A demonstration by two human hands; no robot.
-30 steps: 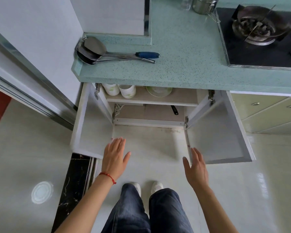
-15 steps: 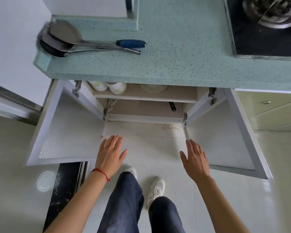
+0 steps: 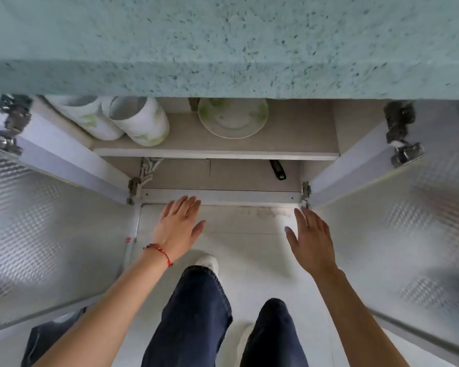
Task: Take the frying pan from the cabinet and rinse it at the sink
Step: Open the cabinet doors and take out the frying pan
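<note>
Here, both hands reach empty toward the open cabinet.
Low in the frame, legs in dark jeans (image 3: 196, 313); above them the left hand (image 3: 179, 229) and right hand (image 3: 312, 242), fingers spread, between two swung-out doors (image 3: 37, 234). Beyond, the frying pan's black handle (image 3: 277, 169) peeks under the shelf (image 3: 215, 153) holding cups (image 3: 141, 120) and plate (image 3: 232, 117); the green surface (image 3: 223, 43) overhangs everything.

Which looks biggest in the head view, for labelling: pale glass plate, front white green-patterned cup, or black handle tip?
1. Pale glass plate.
2. Front white green-patterned cup, partly hidden.
3. Black handle tip, mostly hidden under the shelf.
</note>
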